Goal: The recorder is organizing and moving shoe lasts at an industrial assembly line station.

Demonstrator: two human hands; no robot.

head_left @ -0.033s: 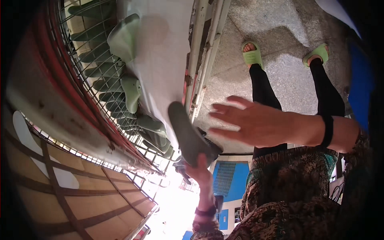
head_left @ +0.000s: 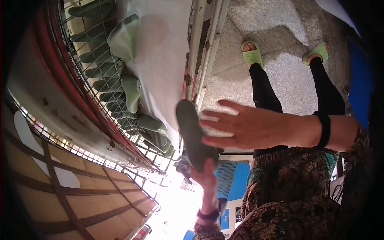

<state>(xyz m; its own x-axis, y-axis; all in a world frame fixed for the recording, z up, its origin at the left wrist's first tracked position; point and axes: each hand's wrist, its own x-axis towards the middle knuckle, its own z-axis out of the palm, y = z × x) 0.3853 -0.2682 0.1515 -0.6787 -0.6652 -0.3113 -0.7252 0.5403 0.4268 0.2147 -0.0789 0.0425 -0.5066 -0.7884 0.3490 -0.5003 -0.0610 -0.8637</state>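
My left hand (head_left: 205,176) grips one end of a dark grey-green shoe last (head_left: 189,126), its flat sole side turned up to view. From the right, my right hand (head_left: 250,127) reaches over with fingers outstretched and apart. Its fingertips meet the last's right edge in the picture; whether they touch it I cannot tell. Something dark lies behind the last, mostly hidden. Nearby at the left, pale green lasts (head_left: 131,94) and others lie against a wire rack beside a white sheet (head_left: 162,60).
A metal rail (head_left: 206,52) runs along the sheet's edge. Lower left, white sole-shaped pieces (head_left: 66,178) lie on a tan rack with brown bars (head_left: 100,192). Ahead is speckled floor (head_left: 236,78), where my feet in green slippers (head_left: 253,54) stand. A blue panel (head_left: 234,176) stands below.
The last and my left hand have shifted slightly right and become more upright in the picture. My right hand has moved left, its fingertips now at the last's edge.
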